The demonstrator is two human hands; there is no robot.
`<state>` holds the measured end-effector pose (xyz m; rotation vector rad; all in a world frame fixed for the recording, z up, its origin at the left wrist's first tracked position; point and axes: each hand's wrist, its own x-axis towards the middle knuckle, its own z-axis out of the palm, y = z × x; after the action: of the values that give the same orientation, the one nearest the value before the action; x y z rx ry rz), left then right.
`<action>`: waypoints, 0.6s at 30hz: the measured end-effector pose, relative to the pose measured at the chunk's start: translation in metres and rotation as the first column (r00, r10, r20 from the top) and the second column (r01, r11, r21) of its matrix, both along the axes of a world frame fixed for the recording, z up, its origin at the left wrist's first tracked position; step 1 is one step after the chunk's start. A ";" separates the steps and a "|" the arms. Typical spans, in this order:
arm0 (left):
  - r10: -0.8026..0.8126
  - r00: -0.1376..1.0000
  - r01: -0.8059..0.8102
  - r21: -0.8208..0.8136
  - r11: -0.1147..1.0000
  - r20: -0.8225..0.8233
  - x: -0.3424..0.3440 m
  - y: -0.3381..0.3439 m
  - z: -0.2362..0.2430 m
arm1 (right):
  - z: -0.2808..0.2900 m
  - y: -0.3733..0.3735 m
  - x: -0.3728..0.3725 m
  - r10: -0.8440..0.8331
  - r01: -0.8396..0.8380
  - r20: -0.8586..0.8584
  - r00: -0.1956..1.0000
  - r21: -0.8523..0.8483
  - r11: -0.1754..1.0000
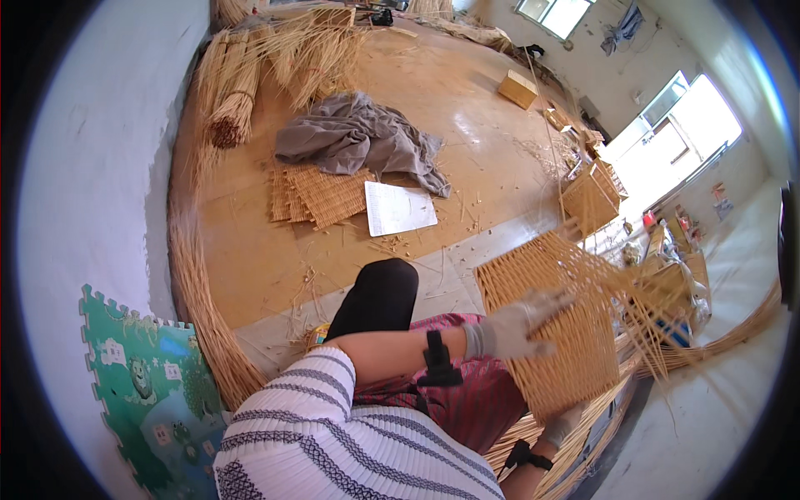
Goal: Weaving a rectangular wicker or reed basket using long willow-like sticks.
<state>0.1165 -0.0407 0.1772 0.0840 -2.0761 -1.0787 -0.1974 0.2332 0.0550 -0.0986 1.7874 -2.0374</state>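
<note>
A woven straw panel (pixel 554 342) is tilted up at my right side, with long loose strands fanning out from its far right edge. My left hand (pixel 521 325), in a pale glove, lies across the panel's face with its fingers stretched out and a little blurred. At the panel's lower edge, my gloved right hand (pixel 564 425) grips it; part of that hand is hidden by the weave. Long straw strands (pixel 596 442) lie beneath and beside my right forearm.
Flat woven pieces (pixel 321 196), a white sheet (pixel 400 208) and a grey cloth (pixel 358 137) lie on the floor ahead. Straw bundles (pixel 233 108) rest by the left wall. A woven box (pixel 592 200) stands to the right, and a green foam mat (pixel 146 383) leans at the near left.
</note>
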 end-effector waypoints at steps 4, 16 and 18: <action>0.087 0.990 -0.109 0.210 0.972 0.113 0.020 -0.058 -0.043 | -0.015 -0.052 0.003 0.054 -0.035 -0.116 0.992 0.163 0.986; 0.398 0.496 -0.670 0.049 0.741 0.771 0.101 -0.111 -0.218 | -0.081 -0.121 0.092 0.712 -0.090 -0.173 0.680 0.945 0.315; 0.367 0.358 -0.722 0.006 0.692 0.859 0.089 -0.116 -0.235 | -0.081 -0.123 0.089 0.734 -0.092 -0.160 0.661 0.953 0.290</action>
<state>0.2057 -0.1563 -0.0576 1.7134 -2.2017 -1.0539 -0.1086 0.1103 -0.0261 -0.8910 2.5938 -0.3838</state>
